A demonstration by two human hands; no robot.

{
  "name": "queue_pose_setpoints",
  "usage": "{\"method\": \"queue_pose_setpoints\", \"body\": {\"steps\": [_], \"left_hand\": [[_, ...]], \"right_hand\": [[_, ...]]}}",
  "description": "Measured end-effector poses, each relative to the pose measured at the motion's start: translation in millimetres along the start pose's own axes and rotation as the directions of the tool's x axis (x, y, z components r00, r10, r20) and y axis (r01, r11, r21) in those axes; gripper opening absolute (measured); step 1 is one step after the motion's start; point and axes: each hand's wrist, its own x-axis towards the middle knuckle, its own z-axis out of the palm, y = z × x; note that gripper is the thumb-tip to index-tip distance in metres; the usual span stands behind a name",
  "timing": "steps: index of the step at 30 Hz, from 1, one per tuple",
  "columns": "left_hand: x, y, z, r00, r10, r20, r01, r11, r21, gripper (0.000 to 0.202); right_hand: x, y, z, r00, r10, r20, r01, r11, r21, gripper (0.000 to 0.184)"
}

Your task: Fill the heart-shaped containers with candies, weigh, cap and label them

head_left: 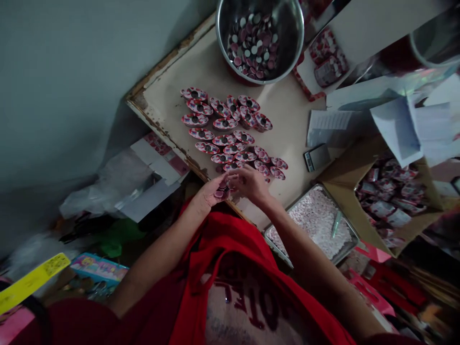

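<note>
My left hand [209, 191] is cupped, palm up, at the table's near edge and holds a few small round pink and dark caps [220, 193]. Over its fingertips hovers my right hand [254, 184], fingers bent together; whatever they pinch is hidden. Just beyond both hands stand rows of oval printed packs [223, 140], red, white and pink on top. Many of these have a dark round centre, while the packs [261, 167] by my right hand show pink round centres.
A steel bowl [295, 57] of loose caps stands at the table's far side. On the right are a small digital scale [318, 158], a metal tray [276, 244] of pale pink-white bits with a green strip [336, 224], and a cardboard box [345, 179] of wrapped packs.
</note>
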Motion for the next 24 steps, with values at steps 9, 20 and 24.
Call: {"method": "queue_pose_setpoints", "body": {"steps": [9, 20, 24], "left_hand": [[6, -28, -13.1, 0.989, -0.144, 0.027, 0.143, 0.99, 0.011, 0.027], [-19, 10, -58.5, 0.971, 0.05, 0.234, -0.022, 0.992, -0.124, 0.047], [-20, 21, -57.6, 0.953, 0.124, 0.278, -0.07, 0.978, -0.197, 0.047]], "right_hand": [[-28, 28, 22, 0.985, 0.152, -0.084, -0.122, 0.95, 0.288, 0.006], [29, 6, 44, 0.891, 0.453, -0.014, -0.418, 0.81, -0.41, 0.011], [35, 5, 39, 0.846, 0.533, -0.005, -0.478, 0.755, -0.449, 0.027]]}}
